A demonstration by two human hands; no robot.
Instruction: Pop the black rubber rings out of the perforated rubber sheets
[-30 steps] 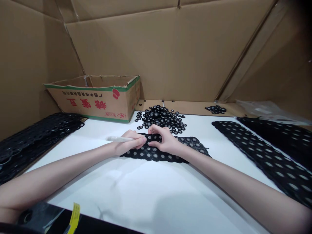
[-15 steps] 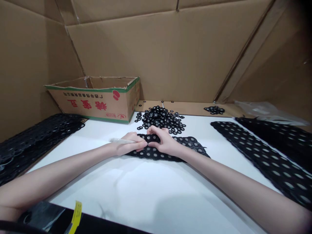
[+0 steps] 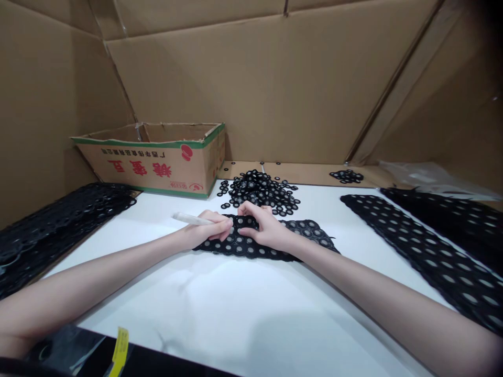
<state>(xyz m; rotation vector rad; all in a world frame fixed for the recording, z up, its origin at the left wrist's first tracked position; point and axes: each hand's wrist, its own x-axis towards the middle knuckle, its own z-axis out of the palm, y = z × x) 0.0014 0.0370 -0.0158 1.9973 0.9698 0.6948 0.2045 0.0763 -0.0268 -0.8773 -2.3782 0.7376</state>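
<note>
My left hand (image 3: pixel 210 229) is closed around a white pen-like stick (image 3: pixel 192 218), its blunt end pointing out to the left. The fingertips are over a black sheet with rows of pale round spots (image 3: pixel 251 248), which lies on the table. My right hand (image 3: pixel 267 225) grips this sheet at its far edge, thumb on top and fingers curled behind, the edge bent up a little between them. Just beyond my hands is a heap of small black rings (image 3: pixel 261 189), some with pale centres. The tip of the stick is hidden by my fingers.
A cardboard box (image 3: pixel 157 168) stands at the back left. Stacked black openwork sheets (image 3: pixel 58 225) lie at the left edge, spotted black sheets (image 3: pixel 416 246) at the right. A smaller ring pile (image 3: pixel 346 176) and clear plastic (image 3: pixel 432 180) are at the back right. Cardboard walls (image 3: pixel 251 89) surround the table.
My left hand has shifted slightly left with the white stick, uncovering more spots on the sheet. My right hand keeps nearly the same place.
</note>
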